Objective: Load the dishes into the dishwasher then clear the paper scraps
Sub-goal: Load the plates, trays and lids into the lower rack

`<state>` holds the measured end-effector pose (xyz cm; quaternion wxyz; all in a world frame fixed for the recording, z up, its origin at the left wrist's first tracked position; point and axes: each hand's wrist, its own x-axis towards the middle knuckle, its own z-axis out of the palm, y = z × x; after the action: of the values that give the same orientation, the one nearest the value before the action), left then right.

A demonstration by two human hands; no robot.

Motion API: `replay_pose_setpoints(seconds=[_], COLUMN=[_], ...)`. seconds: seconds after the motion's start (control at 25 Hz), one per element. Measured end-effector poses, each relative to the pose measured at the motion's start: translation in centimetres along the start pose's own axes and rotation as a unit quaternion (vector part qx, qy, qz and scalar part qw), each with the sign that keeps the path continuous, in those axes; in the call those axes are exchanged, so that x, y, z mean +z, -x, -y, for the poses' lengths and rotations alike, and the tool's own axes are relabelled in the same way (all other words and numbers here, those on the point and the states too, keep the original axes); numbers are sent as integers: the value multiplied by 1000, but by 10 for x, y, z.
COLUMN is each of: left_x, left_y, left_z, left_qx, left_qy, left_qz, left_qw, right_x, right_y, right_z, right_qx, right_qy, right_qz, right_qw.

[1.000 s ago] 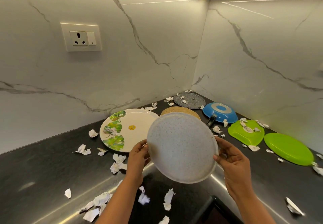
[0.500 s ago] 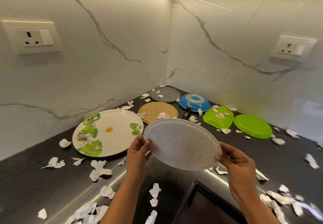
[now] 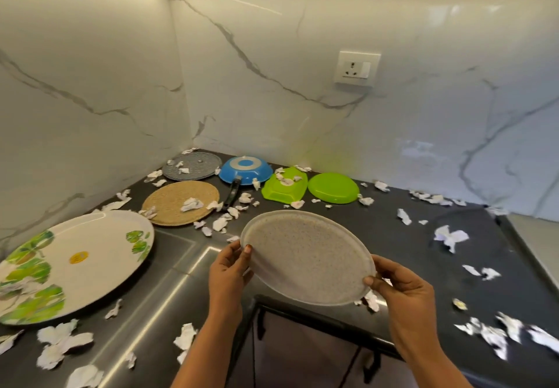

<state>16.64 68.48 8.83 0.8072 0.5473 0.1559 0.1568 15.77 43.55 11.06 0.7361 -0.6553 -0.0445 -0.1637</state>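
Observation:
Both hands hold a speckled grey plate (image 3: pixel 305 256) above the counter's inner corner. My left hand (image 3: pixel 228 272) pinches its left rim with the thumb on top. My right hand (image 3: pixel 403 294) grips the right rim. The plate tilts slightly toward me. On the black counter (image 3: pixel 393 236) lie a large white plate with green leaves (image 3: pixel 78 260), a woven round mat (image 3: pixel 178 203), a grey round disc (image 3: pixel 193 165), an upturned blue pan (image 3: pixel 245 170), a green square dish (image 3: pixel 284 189) and a green oval plate (image 3: pixel 332 188). White paper scraps (image 3: pixel 450 236) are scattered all over.
Marble walls meet in a corner behind the dishes, with a wall socket (image 3: pixel 357 68) on the right wall. A dark cabinet front (image 3: pixel 302 348) shows below the counter edge between my arms.
The view has swung right, so the dishes sit further left in frame. The speckled plate has tipped from nearly upright to almost flat, still held in both hands.

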Motion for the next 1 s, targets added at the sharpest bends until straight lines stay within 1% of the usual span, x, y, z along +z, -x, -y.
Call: replay_pose_setpoints(seconds=[0.24,0.36,0.56,0.76,0.92,1.0], left_x=[70,111,172,232,282,305], left_y=[41,69,114,156,192,213], left_z=[21,40,70,107,142,160], left_qx=[-7,-19,-35,-54,-77,-81], left_qy=[-4,-21,-39,-60,-77,-93], left_qz=[35,66,114,167,218,256], left_qw=[999,997,992,983,970,959], right_x=[-81,-132,-214,-291,-353,-385], right_y=[9,20,44,66,94,113], right_z=[26,37,48,55,61,62], right_qx=[-5,5,17,38,42,50], right_qy=[20,34,34,7,34,36], right_qz=[-31,-72,-107,-177,-228,-274], right_qw=[999,997,994,983,972,960])
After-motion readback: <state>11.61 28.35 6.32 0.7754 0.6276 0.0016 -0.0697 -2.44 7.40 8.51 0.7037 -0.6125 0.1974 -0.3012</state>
